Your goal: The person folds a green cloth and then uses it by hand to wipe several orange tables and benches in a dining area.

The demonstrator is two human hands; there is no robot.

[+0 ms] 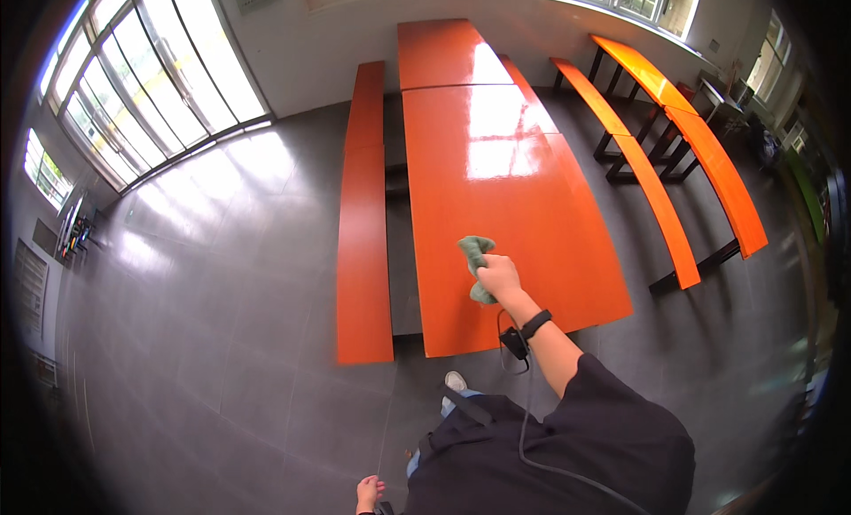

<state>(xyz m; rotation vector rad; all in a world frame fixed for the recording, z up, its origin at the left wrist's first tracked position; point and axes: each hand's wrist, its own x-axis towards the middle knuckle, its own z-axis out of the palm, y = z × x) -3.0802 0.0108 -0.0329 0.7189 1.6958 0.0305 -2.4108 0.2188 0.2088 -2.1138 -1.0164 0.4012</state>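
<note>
A grey-green cloth (477, 251) is bunched in my right hand (499, 276), whose fingers are wrapped round it. That hand is over the near part of a long orange-red table (452, 196), and the cloth's lower end hangs toward the tabletop. Whether the cloth touches the surface I cannot tell for sure. A black band (536, 323) and a small black device (513, 342) with a cable are on my right wrist. Down at my left side, away from the table, my left hand (369, 494) has its fingers loosely curled in, with nothing visible in them.
An orange-red bench (363, 222) runs along the table's left side. To the right stand another orange bench (651, 187) and a second orange table (709, 165). Glass doors (142, 81) are at the far left. Grey tiled floor (239, 320) surrounds the furniture.
</note>
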